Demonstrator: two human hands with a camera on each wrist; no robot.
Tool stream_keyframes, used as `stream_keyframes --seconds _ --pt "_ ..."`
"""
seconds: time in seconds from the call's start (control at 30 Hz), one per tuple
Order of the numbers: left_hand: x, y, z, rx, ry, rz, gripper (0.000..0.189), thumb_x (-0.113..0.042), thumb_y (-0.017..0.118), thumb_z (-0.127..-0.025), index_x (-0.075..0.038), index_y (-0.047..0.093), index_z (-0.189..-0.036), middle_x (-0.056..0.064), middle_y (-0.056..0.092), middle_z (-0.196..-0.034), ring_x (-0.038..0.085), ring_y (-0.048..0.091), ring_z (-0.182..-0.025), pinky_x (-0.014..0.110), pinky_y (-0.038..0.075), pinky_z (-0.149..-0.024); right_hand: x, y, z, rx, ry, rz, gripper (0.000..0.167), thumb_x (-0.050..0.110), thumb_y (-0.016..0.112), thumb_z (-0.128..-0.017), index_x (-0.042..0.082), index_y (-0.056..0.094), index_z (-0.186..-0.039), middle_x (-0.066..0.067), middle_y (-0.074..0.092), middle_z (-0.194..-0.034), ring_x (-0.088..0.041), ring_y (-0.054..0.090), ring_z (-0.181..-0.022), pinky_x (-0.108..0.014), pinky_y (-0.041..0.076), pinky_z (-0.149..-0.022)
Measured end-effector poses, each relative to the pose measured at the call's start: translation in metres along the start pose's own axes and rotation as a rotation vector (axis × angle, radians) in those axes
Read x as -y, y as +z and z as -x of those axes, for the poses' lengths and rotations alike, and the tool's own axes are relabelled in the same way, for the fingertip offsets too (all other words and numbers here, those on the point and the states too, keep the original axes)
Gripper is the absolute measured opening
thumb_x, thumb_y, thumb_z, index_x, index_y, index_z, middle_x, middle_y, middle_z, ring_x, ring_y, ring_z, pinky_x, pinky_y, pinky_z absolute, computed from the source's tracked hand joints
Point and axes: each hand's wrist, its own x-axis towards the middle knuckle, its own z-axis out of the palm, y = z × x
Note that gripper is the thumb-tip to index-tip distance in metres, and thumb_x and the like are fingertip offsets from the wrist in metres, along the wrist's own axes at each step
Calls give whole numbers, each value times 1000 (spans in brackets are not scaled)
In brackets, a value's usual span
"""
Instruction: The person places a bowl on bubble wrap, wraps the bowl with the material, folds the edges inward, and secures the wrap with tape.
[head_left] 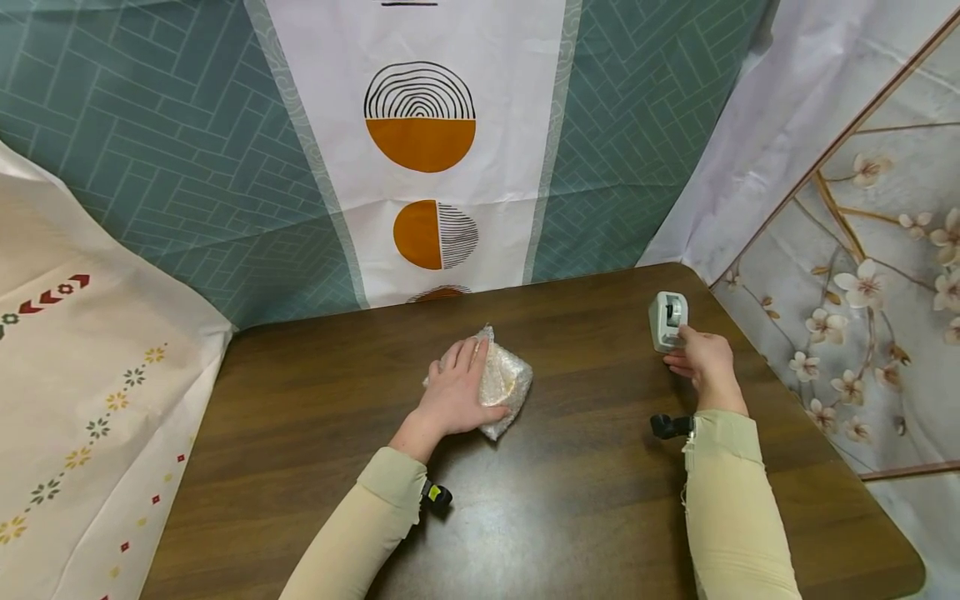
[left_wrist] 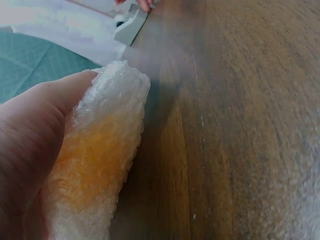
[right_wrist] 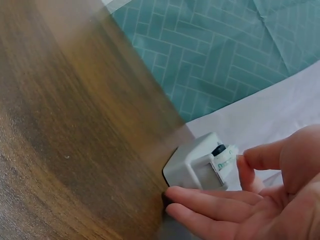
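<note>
A bubble-wrapped packet (head_left: 504, 382) lies on the table, with an orange patch showing through the wrap in the left wrist view. My left hand (head_left: 457, 392) rests across it, fingers stretched over its top and thumb along its near side. Toward the table's far right corner stands a pale grey tape dispenser (head_left: 666, 321). At its front, my right hand (head_left: 705, 358) has thumb and forefinger pinched together on the end of the tape (right_wrist: 227, 158). The other fingers of that hand extend low beside the dispenser, close to the tabletop.
Everything stands on a dark brown wooden table (head_left: 300, 442) with rounded corners. Patterned cloths hang behind it, including a green one (head_left: 187, 167), and a flowered sheet (head_left: 862, 333) hangs along the right edge. A small black camera sits at each wrist.
</note>
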Motion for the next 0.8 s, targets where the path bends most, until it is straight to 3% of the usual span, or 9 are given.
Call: stream_keyframes --seconds 0.23,0.47,0.67,0.8 --pt "3 3 -2 13 -4 9 129 -79 69 -84 -9 7 -173 12 17 -176 37 19 -159 70 30 -115 0 0 2 28 27 -142 45 31 46 -114 -4 46 -144 -5 69 -81 -14 75 -67 -32 64 -70" --pt "3 3 -3 55 -12 13 130 -79 68 -86 -10 1 -173 12 13 -177 36 15 -160 72 27 -116 -2 1 0 34 36 -184 63 32 47 -115 -6 31 -163 -5 68 -81 -13 75 -67 -31 64 -71" --pt "3 4 -3 56 -10 13 129 -78 68 -86 -10 1 -173 11 12 -177 36 14 -160 72 26 -116 -2 1 5 57 63 -253 52 30 47 -113 -1 40 -154 -4 70 -80 -13 76 -68 -31 64 -72" --pt "3 4 -2 32 -1 18 128 -77 69 -86 -9 4 -173 12 15 -177 36 16 -160 72 27 -116 1 0 7 79 47 -223 63 35 47 -114 -1 33 -163 -5 68 -89 -11 75 -73 -30 64 -77"
